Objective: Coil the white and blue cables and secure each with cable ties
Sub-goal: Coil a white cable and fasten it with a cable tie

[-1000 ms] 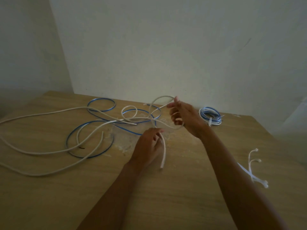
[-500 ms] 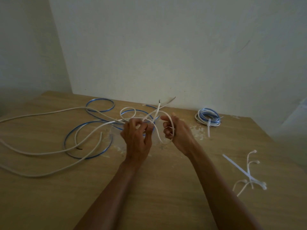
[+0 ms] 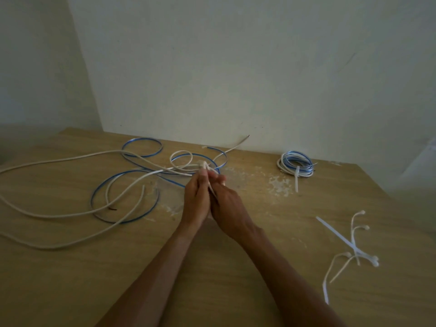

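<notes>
Your left hand [image 3: 197,199] and right hand [image 3: 227,206] meet side by side over the middle of the table [image 3: 212,291]. The fingers of both pinch a small gathered bunch of the white cable [image 3: 205,165]. The rest of it trails left in thin, slack curves across the wood, crossing the blue cable [image 3: 144,139], which lies in open loops.

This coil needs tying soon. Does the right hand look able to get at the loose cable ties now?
Probably, once it lets go: the right hand grips the white cable, but nothing lies between it and the cable ties.
</notes>
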Demonstrator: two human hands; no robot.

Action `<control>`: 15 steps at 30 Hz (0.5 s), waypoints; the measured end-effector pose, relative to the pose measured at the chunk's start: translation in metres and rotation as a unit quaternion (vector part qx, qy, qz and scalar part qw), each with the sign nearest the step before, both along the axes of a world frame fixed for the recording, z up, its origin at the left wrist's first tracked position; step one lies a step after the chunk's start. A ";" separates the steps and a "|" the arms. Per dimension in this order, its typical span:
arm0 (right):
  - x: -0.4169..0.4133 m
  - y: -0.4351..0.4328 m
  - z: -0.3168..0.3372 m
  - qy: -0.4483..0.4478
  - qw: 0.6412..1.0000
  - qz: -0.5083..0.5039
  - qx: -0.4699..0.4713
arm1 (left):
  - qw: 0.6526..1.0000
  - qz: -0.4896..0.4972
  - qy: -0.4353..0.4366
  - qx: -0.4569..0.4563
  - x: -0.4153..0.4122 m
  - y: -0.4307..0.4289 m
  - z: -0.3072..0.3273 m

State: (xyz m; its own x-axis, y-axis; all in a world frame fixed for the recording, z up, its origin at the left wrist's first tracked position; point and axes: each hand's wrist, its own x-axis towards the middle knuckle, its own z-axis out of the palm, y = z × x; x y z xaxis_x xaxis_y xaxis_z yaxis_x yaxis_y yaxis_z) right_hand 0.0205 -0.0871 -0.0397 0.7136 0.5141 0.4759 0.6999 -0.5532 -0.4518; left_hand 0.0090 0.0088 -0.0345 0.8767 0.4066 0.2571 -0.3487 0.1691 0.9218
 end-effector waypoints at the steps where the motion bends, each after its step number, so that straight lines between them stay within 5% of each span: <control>1: 0.002 -0.002 0.000 -0.013 0.999 -0.018 -0.026 | 0.996 0.000 0.015 -0.091 0.003 0.005 0.003; 3: 0.009 -0.012 0.003 -0.034 0.991 -0.080 -0.097 | 0.947 -0.047 0.032 -0.317 0.010 0.021 0.003; 5: 0.016 -0.021 0.009 0.021 0.987 -0.096 -0.124 | 0.893 -0.076 0.046 -0.442 0.014 0.039 -0.006; 8: 0.031 -0.024 0.021 0.251 0.967 0.008 0.032 | 0.879 -0.139 0.054 -0.452 0.014 0.054 -0.021; 10: 0.065 -0.015 0.020 0.195 0.971 -0.090 0.104 | 0.876 -0.169 0.057 -0.449 0.014 0.058 -0.024; 12: 0.102 -0.006 0.012 0.145 0.964 -0.218 0.051 | 0.873 -0.189 0.061 -0.445 0.014 0.058 -0.022; 15: 0.137 0.012 -0.009 0.200 0.946 -0.241 -0.088 | 0.863 -0.208 0.076 -0.455 0.010 0.056 -0.022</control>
